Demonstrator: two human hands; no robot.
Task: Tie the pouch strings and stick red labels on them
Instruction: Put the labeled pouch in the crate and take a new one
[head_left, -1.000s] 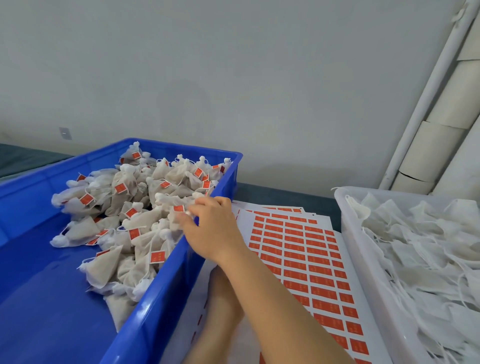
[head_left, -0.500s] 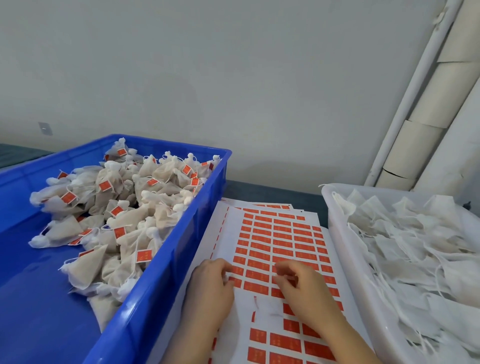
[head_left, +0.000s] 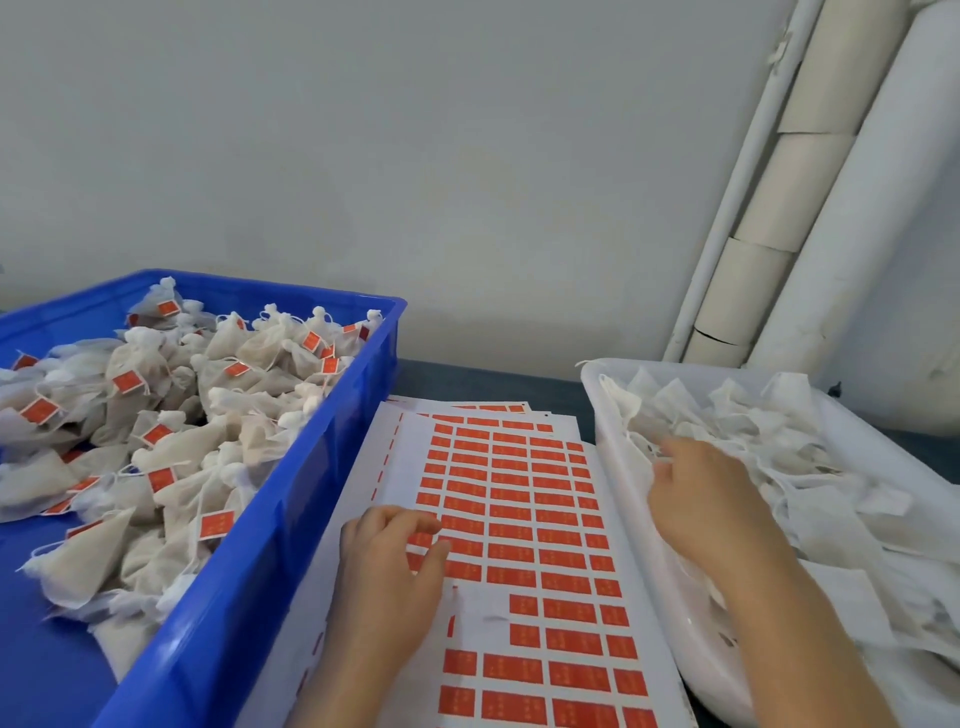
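Big blue crate (head_left: 270, 551) on the left, and it's piled with tied pouches (head_left: 208, 447), each one wearing a red tag. Over on the right, the white tray (head_left: 617, 467), heaped with flat pouches (head_left: 779, 431), strings loose, no tags. Between the two lies the label sheet (head_left: 519, 587), rows of red labels (head_left: 511, 532) with a bare patch near the bottom. Left hand (head_left: 387, 577) rests on that sheet, fingers loosely bent, tips touching the paper, thumb apart from the forefinger, nothing between them. Right hand (head_left: 701, 499) is over the tray's rim and on the loose pouches, fingers reaching forward into the heap; the tips are buried, so I can't say whether they've got one.
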